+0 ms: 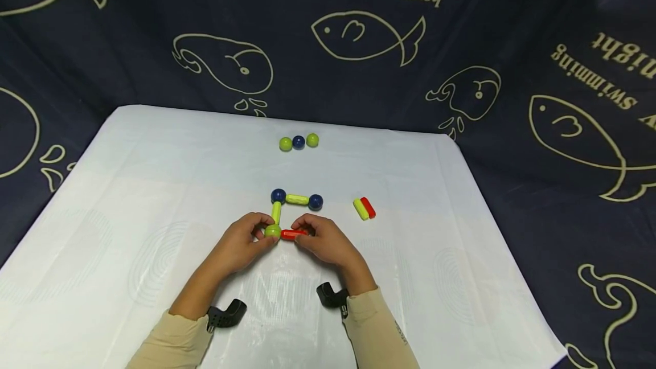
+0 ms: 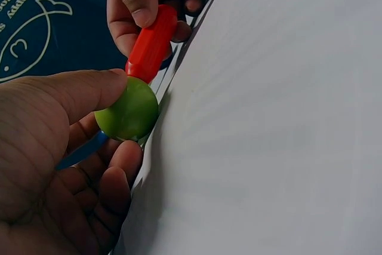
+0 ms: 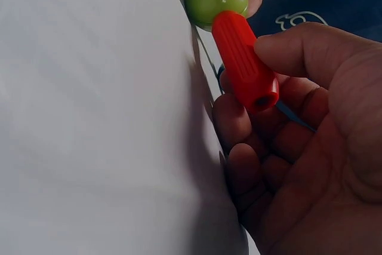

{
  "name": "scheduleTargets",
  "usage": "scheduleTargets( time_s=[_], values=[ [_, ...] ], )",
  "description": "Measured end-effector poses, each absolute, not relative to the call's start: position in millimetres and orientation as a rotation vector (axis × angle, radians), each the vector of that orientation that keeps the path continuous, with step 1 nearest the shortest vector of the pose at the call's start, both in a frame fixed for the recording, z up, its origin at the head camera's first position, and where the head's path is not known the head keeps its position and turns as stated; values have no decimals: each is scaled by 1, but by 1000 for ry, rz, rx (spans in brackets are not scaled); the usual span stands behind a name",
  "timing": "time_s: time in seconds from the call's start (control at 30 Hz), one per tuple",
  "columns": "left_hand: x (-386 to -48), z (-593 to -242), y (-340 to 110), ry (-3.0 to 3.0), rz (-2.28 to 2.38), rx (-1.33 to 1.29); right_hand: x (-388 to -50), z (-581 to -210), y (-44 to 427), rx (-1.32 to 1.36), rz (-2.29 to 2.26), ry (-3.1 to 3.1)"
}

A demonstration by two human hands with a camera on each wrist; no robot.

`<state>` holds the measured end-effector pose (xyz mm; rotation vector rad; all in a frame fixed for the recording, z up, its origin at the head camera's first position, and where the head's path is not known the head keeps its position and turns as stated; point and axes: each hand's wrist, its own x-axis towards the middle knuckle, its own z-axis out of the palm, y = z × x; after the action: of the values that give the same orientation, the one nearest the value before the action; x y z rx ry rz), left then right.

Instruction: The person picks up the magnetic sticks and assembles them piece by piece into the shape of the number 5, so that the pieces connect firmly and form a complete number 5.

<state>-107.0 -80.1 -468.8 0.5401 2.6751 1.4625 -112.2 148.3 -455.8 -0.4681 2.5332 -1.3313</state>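
A green ball (image 1: 273, 232) is pinched between the thumb and fingers of my left hand (image 1: 245, 242). My right hand (image 1: 328, 239) holds a red rod (image 3: 243, 58) by thumb and fingers, and the rod's far end touches the green ball (image 2: 128, 110). From that ball a yellow-green rod (image 1: 277, 212) leads away to a dark blue ball (image 1: 278, 196). Another yellow-green rod (image 1: 297, 199) joins it to a second dark blue ball (image 1: 315, 202) on the right. Together they form three sides of a rough square on the table. The rod's near end shows a dark round hole in the right wrist view.
Two loose rods, one yellow-green (image 1: 361, 209) and one red (image 1: 368, 207), lie side by side to the right. Farther back, a green ball (image 1: 285, 144), a blue ball (image 1: 299, 142) and another green ball (image 1: 312, 140) stand in a row on the white tablecloth (image 1: 195, 152).
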Motion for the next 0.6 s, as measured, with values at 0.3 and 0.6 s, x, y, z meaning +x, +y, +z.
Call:
scheduleTargets(
  time_s=[0.3,0.6],
  values=[
    [-107,-469,-80,2671,1462,541,-113,-456,148,-481,-1327,2530],
    [-108,-470,-80,2672,1457,546,-114,-456,148,-485,-1323,2535]
  ],
)
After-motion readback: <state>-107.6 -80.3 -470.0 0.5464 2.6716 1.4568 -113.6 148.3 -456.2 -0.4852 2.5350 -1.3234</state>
